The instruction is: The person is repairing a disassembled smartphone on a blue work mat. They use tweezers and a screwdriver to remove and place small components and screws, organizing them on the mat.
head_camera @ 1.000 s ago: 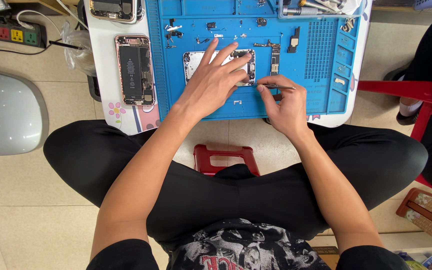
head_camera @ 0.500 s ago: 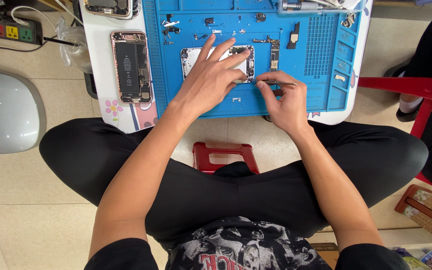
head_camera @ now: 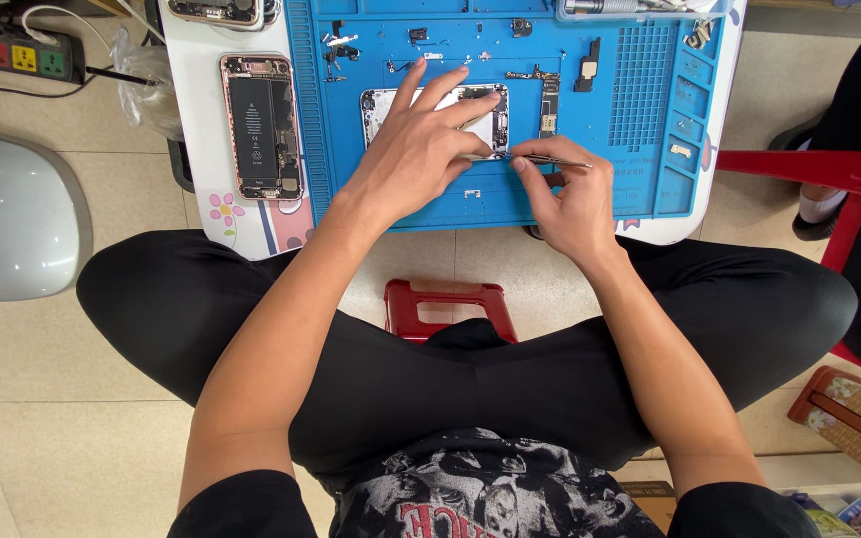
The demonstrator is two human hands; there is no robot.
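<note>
My left hand lies flat on an opened phone housing on the blue work mat, fingers spread and pressing it down. My right hand pinches thin metal tweezers, whose tip points at the housing's lower right corner beside my left fingertips. Small phone parts and screws lie on the mat above the housing.
A second opened phone with its battery showing lies on the white table left of the mat. A power strip and a grey stool are at left. Red stools stand below and at right.
Both hands stay on the housing; the right hand with the tweezers has shifted slightly. The view has tilted a little, otherwise nothing has moved.
</note>
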